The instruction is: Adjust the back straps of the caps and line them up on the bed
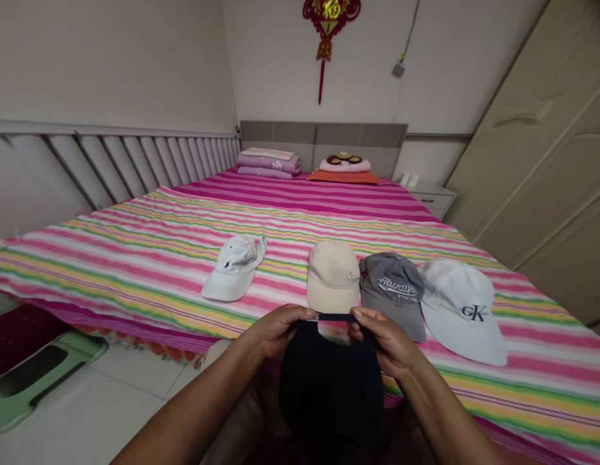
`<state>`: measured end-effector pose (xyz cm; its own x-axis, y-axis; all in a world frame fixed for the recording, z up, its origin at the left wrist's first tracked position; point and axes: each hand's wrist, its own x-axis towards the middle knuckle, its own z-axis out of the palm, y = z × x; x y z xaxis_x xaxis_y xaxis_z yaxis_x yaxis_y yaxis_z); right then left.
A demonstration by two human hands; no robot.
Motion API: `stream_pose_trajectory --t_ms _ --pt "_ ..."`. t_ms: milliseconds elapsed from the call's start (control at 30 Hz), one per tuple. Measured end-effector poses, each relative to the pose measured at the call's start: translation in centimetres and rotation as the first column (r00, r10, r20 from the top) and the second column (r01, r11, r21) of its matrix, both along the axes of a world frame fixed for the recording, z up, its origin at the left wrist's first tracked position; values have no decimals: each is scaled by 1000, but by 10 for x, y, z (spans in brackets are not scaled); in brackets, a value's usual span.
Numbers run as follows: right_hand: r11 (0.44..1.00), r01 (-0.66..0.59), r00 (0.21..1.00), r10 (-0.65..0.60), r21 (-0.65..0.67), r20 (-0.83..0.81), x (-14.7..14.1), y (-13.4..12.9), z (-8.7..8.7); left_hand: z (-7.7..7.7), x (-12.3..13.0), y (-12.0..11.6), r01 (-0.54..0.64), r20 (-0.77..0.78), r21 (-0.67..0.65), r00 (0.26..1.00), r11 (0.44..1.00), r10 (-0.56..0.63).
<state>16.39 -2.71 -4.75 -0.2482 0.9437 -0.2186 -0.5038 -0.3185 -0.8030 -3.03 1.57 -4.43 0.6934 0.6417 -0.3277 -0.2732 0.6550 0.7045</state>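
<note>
A black cap point(331, 387) is held up near the bed's front edge, its back strap stretched between my two hands. My left hand point(283, 329) pinches the strap's left end, close to a small metallic bit. The right end of the strap is pinched by my right hand point(382, 339). Beyond them on the bed lie a beige cap point(333, 274), a grey cap with white lettering point(391, 290) and a white hat with dark letters point(462, 310). Farther left sits a white cap with a small dark logo point(236, 265).
The striped bedspread point(149, 258) covers a wide bed. Folded purple bedding point(268, 165) and an orange pillow point(343, 176) lie by the headboard point(323, 142). A green stool point(52, 368) stands on the floor at left; a nightstand point(433, 197) is at back right.
</note>
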Motion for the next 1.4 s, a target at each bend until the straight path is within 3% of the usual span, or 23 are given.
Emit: stream_pose_trajectory --t_ms 133,267,533,600,733,833,933,1033,1167,1300,1400 --pt "1000 6 1000 -6 -12 -15 0 0 1 0 2 0 -17 20 73 1000 997 15" --pt "999 40 997 -42 -35 -62 3 -1 4 1 -1 3 -15 64 61 998 998 11" --pt "1000 10 991 -11 -6 -131 21 2 16 -15 -17 3 107 202 168 969 980 -140" --pt "1000 22 989 -22 -3 -145 25 4 18 -16 -13 0 51 309 162 946 985 -99" --pt "998 -27 987 36 58 -159 33 3 14 -10 -7 3 -145 484 69 870 987 95" --pt "988 -94 978 115 124 -175 35 -2 6 -4 -6 11 -131 458 -16 880 991 124" --pt "990 -20 971 52 137 -234 30 -7 1 2 -2 13 -82 417 -73 903 994 105" --pt "988 131 945 -99 83 -312 23 -9 5 9 5 6 -73 428 -82 898 994 101" --pt "943 327 885 -282 63 -371 19 -8 14 13 6 0 -17 459 -41 888 999 34" --pt "878 446 856 -363 172 -368 19 -9 17 11 -2 1 -20 477 -7 879 1000 21" --pt "870 450 867 -370 204 -334 19 -10 18 5 -3 -1 -20 478 13 878 1000 12"
